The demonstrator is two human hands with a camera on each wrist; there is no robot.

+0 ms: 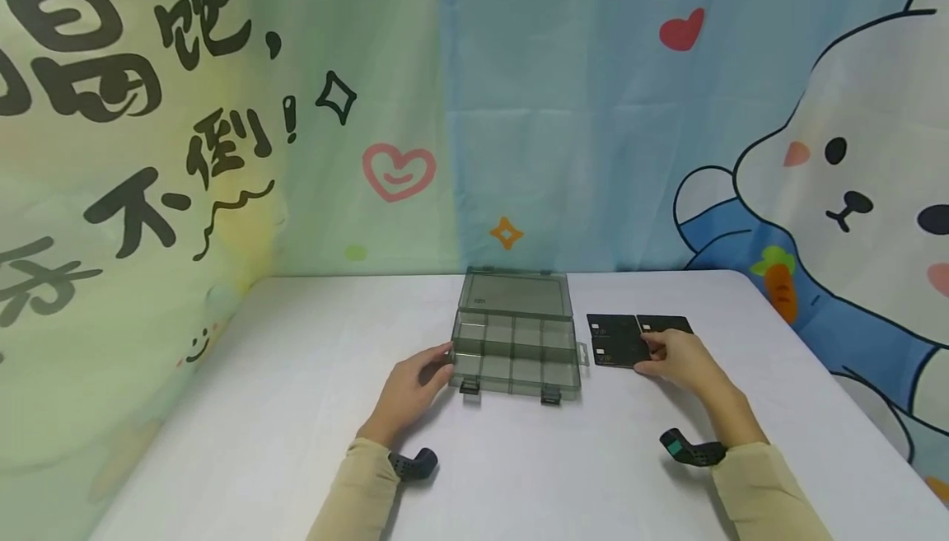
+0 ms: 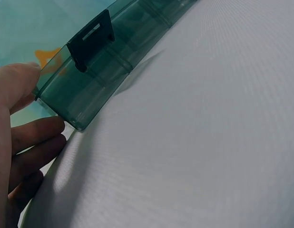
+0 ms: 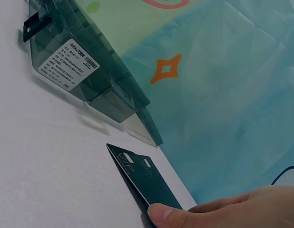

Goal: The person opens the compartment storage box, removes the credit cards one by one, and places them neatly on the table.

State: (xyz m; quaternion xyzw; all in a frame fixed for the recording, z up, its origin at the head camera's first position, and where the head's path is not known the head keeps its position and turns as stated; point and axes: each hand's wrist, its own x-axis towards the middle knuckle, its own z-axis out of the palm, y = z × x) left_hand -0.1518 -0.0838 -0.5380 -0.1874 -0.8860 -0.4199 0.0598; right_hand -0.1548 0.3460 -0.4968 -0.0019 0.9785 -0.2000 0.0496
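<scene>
In the head view a translucent grey-green compartment box (image 1: pixel 511 387) sits on the table with its lid (image 1: pixel 515 294) raised at the back. My left hand (image 1: pixel 411 384) is at the box's left side, thumb and fingertips touching its wall; the left wrist view shows the fingers (image 2: pixel 40 130) at the corner below a dark latch (image 2: pixel 92 40). To the right of the box lie black VIP cards (image 1: pixel 611 324). My right hand (image 1: pixel 685 360) pinches a black card (image 1: pixel 619 352) by its right edge. In the right wrist view that card (image 3: pixel 137 173) tilts up, its lower edge above a shadow.
Another black card (image 1: pixel 663 323) lies behind my right fingers. Two dark latches (image 1: pixel 551 395) stick out from the box's front, and a clear tab (image 1: pixel 583 353) from its right side. A printed curtain (image 1: pixel 519 113) hangs behind the white table (image 1: pixel 519 475).
</scene>
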